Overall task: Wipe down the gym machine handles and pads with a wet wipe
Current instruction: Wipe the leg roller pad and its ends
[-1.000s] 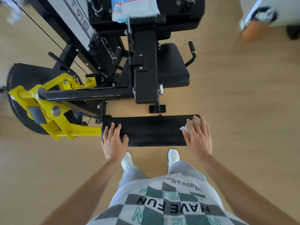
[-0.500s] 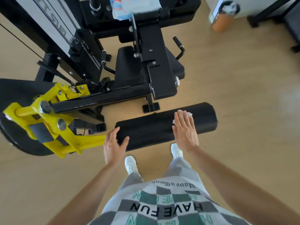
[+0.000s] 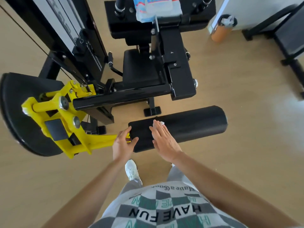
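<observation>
Far left of frame: black curved plate [image 3: 19, 112], matte, half-disc shape. Bolted next to it is the yellow bracket [image 3: 62, 122], glossy painted steel w/ round bolt heads; its arm runs right to the roller pad [image 3: 194, 127].

Left hand [image 3: 122, 145], lower centre, grips the pad's left end, thumb on the near face and fingers curled round the end cap. Prob bracing it so the pad doesn't spin or swing under wiping pressure.

The pad is a long black cylinder lying approx. horizontal across mid-frame; the cover looks like smooth, slightly sheeny vinyl, likely foam under.

Right hand [image 3: 164, 142] lies flat on top of the pad just right of the left hand, fingers [image 3: 158, 129] straight and together, pressing down. The wet wipe [image 3: 162, 123] is trapped under them; only a small white crumpled bit shows past the fingertips. Flat palm = max contact area for the wipe.

Judging by position, the stroke is at the pad's left part.

Above centre: black seat pad [image 3: 141, 68], boxy, same vinyl look. Top centre: wipes pack [image 3: 158, 9], soft blue/white plastic, resting on the frame.

Upper right: orange bin [image 3: 221, 32] on the wood-look floor [image 3: 246, 112], crumpled pale stuff inside.
</observation>
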The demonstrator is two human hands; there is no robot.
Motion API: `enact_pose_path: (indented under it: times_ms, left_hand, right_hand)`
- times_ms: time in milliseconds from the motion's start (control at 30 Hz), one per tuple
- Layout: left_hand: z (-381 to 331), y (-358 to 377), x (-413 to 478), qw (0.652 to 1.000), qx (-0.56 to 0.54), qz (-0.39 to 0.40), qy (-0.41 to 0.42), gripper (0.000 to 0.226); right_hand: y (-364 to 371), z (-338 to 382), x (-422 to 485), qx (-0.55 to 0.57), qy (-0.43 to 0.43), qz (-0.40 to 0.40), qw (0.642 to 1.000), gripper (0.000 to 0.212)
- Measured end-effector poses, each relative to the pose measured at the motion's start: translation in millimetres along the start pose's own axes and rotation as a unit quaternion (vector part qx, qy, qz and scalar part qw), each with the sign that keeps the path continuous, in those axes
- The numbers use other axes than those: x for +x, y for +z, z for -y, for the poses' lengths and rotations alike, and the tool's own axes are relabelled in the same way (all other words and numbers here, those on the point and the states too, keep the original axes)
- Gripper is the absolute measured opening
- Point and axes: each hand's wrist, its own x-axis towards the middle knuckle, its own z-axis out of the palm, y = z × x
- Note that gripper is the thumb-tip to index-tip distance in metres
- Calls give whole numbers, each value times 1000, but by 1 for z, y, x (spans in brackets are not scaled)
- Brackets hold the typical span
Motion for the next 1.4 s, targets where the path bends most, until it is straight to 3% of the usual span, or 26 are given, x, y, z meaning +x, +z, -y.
enact_pose_path:
  times_ms: [233, 533, 733, 867, 967, 1400]
  left_hand:
    - [-7, 9, -9, 999, -7, -34, -38, 54]
    - [-10, 8, -8, 998, -9, -35, -59, 54]
    - [-11, 8, -9, 998, -13, -31, -57, 55]
    - [-10, 5, -8, 998, -19, -19, -49, 54]
    - [-11, 1, -6, 999, -14, -6, -44, 51]
    - [-22, 5, -6, 993, 102, -30, -57, 48]
  right_hand:
    - [-9, -36, -19, -131, -22, 28, 991, 65]
    - [-20, -74, -23, -173, 71, 16, 982, 71]
    - [-4, -23, 2, -132, -12, 56, 990, 75]
    - [9, 18, 22, -181, -121, 101, 971, 78]
    - [11, 29, 28, -204, -134, 97, 965, 77]
    - [-24, -74, -27, -160, 76, 23, 984, 72]
